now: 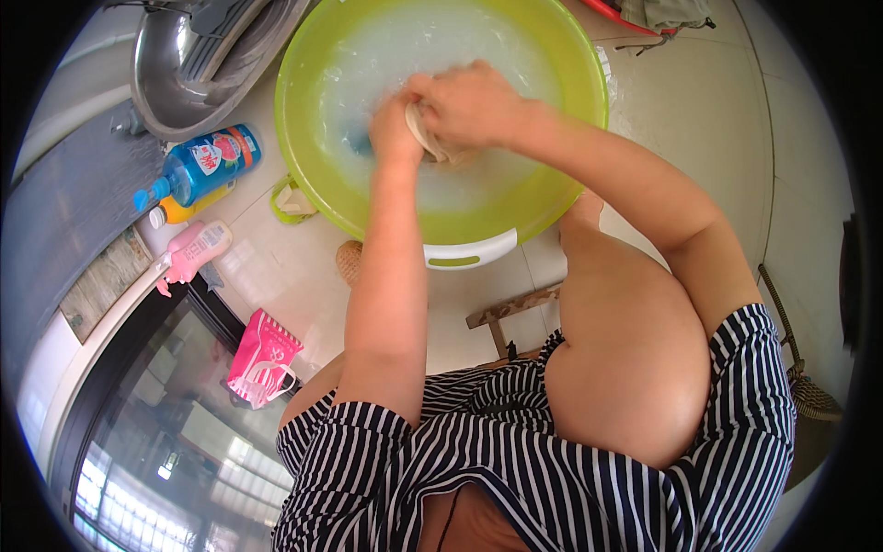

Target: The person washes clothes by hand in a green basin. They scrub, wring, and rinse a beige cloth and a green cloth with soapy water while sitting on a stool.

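A large green plastic basin (pixel 310 186) with a white handle stands on the tiled floor before me, holding cloudy, sudsy water (pixel 441 34). Over the water my left hand (pixel 400 127) and my right hand (pixel 472 103) meet, both closed on a pale wet cloth (pixel 431 138). Part of the cloth shows between the hands and hangs below them; the fingers are blurred and partly hide it. Something blue (pixel 360 141), too indistinct to name, lies in the water just left of my left hand.
Left of the basin are a metal washboard basin (pixel 159 103), a blue pump bottle (pixel 207 162), a yellow bottle (pixel 196 205), pink bottles (pixel 200 248) and a green soap dish (pixel 290 200). A pink bag (pixel 265 352) lies lower left. A red basin (pixel 621 17) holds fabric at upper right.
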A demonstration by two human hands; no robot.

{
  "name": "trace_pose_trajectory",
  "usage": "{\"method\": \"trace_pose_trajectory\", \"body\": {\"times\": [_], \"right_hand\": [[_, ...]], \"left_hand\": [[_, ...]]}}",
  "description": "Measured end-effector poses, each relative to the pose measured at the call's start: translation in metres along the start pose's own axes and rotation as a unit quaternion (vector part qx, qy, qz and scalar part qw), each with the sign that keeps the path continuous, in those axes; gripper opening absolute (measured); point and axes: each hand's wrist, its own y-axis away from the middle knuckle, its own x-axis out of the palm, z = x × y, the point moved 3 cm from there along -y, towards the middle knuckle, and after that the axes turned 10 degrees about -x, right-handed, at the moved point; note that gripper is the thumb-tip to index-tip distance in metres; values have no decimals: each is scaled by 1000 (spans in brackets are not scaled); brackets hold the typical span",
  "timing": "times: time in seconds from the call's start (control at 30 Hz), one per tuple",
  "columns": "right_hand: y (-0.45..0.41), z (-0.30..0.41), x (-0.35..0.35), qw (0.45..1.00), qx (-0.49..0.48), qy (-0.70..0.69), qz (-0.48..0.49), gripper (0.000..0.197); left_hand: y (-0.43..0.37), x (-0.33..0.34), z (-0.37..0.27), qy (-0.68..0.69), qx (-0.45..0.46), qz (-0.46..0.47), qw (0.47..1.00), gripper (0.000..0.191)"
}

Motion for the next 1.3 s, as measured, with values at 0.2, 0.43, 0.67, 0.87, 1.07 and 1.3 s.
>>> {"method": "trace_pose_trajectory", "body": {"times": [0.2, 0.43, 0.67, 0.87, 1.07, 1.3], "right_hand": [[-47, -86, 4, 961, 60, -217, -161, 36], [-44, -79, 25, 637, 220, -733, -98, 40], [13, 84, -27, 917, -268, -283, -86, 35], [34, 96, -5, 874, -432, -164, -151, 22], [25, 91, 3, 842, -471, -152, -213, 23], [-30, -49, -4, 967, -156, -49, -193, 31]], "left_hand": [[-4, -21, -30, -94, 58, -44, 993, 34], [-3, 21, -45, -230, 33, 103, 967, 30], [-13, 10, -60, -211, 59, 203, 954, 28], [-15, 10, -78, -253, 25, 173, 951, 30], [-19, -2, -83, -48, 179, 45, 982, 37], [3, -21, -81, 393, -60, 47, 916, 39]]}}
